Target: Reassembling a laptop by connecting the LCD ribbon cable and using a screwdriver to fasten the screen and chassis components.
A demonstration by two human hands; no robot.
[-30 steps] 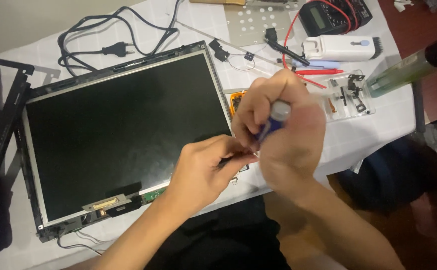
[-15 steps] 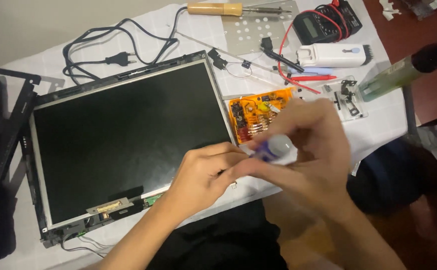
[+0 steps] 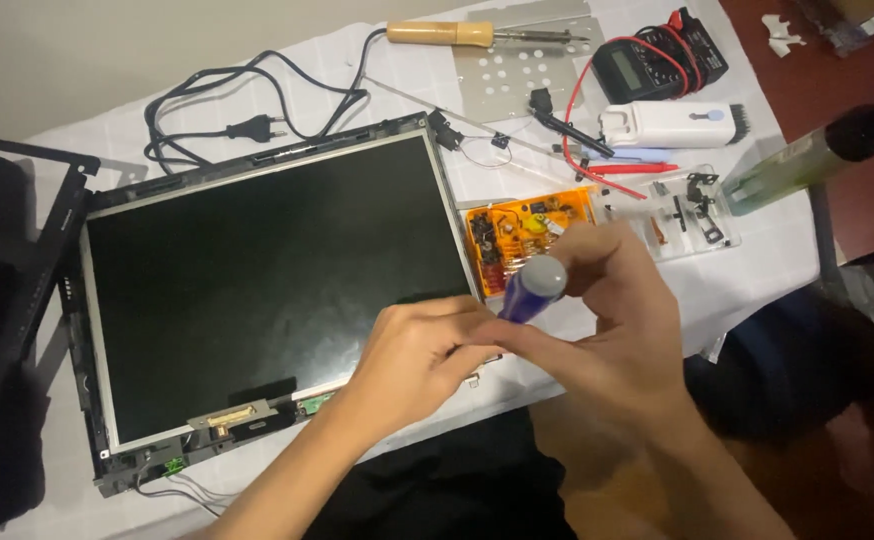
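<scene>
Gripping a blue-handled screwdriver (image 3: 532, 288) upright, the right hand (image 3: 607, 330) closes its fingers around the handle at the near right corner of the bare screen panel (image 3: 267, 270). The left hand (image 3: 422, 360) pinches the shaft, fingers narrow. An orange circuit board (image 3: 522, 232) lies just beyond on the white-covered surface (image 3: 757, 270).

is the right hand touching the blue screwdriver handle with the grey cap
Touching. The head view shows the right hand with its fingers wrapped around the blue screwdriver handle below its grey cap, no gap between them; the left hand meets it lower down.
</scene>
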